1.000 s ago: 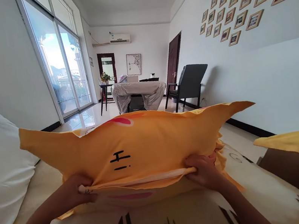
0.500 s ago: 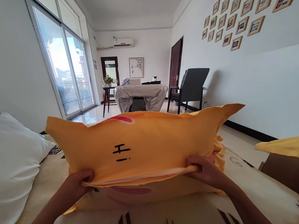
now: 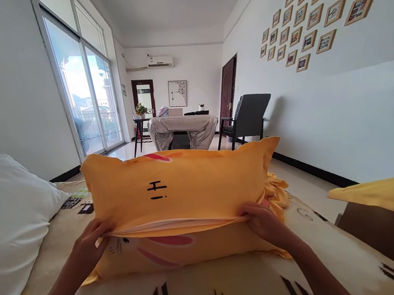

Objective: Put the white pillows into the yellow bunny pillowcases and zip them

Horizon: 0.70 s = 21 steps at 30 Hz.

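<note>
A yellow pillowcase (image 3: pixel 203 181) with "Hi" printed on it stands raised in front of me, plump and tilted away. Its near edge sags into a slit with paler fabric inside. My left hand (image 3: pixel 92 240) pinches that edge at its left end, and my right hand (image 3: pixel 264 219) grips it at the right end. Below lies a second yellow pillow (image 3: pixel 206 247) with a pink-eared rabbit print, resting on the cream bedspread (image 3: pixel 191 294). Gathered yellow fabric (image 3: pixel 277 192) bunches beside my right hand. What fills the raised pillowcase is hidden.
White pillows (image 3: pixel 8 219) are piled at the left. Off the right side, yellow cloth (image 3: pixel 389 193) hangs over a brown box (image 3: pixel 389 236). Beyond the bed stand a plastic-covered table (image 3: pixel 185 121) and a dark armchair (image 3: pixel 251 113).
The raised pillowcase's upper corners have drawn inward, and its right corner no longer reaches as far out. Both hands keep hold of the near edge, which gapes a little more. The view has shifted slightly.
</note>
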### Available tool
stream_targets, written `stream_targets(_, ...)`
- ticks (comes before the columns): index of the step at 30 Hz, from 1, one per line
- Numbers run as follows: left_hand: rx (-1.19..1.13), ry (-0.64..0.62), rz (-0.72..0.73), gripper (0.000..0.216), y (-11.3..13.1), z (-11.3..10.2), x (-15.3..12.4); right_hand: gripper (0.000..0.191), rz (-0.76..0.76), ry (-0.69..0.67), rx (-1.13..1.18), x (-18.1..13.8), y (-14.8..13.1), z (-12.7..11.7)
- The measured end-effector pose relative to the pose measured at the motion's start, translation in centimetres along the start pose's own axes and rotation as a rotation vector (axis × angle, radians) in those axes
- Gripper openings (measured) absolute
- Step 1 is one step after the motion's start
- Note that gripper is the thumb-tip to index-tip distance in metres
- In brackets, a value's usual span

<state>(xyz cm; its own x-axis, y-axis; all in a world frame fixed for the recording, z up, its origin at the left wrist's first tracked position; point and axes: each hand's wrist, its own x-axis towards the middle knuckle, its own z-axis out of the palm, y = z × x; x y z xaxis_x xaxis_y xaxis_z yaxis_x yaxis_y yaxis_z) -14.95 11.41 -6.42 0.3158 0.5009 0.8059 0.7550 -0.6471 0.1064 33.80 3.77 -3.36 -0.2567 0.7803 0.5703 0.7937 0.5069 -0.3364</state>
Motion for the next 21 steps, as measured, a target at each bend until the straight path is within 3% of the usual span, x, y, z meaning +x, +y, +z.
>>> stream_targets(8, 0.317, 0.124, 0.097, 0.022, -1.2, 0.8, -1.1, 0.027, -0.004, -0.029, 0.080, 0.2, 0.3, 0.0)
stream_targets(12, 0.307, 0.118, 0.149, 0.019, -1.7, 0.9, -1.3, 0.026, 0.002, -0.033, 0.068, 0.2, 0.2, -0.2)
stream_targets(19, 0.241, 0.157, -0.063, 0.021, -1.2, 0.9, -1.9, 0.019, 0.004, -0.038, 0.051, 0.2, 0.4, 0.4)
stream_targets(21, 0.251, 0.160, -0.068, 0.022, -1.2, 1.0, -1.9, 0.019, -0.005, -0.041, 0.052, 0.2, 0.6, 0.6)
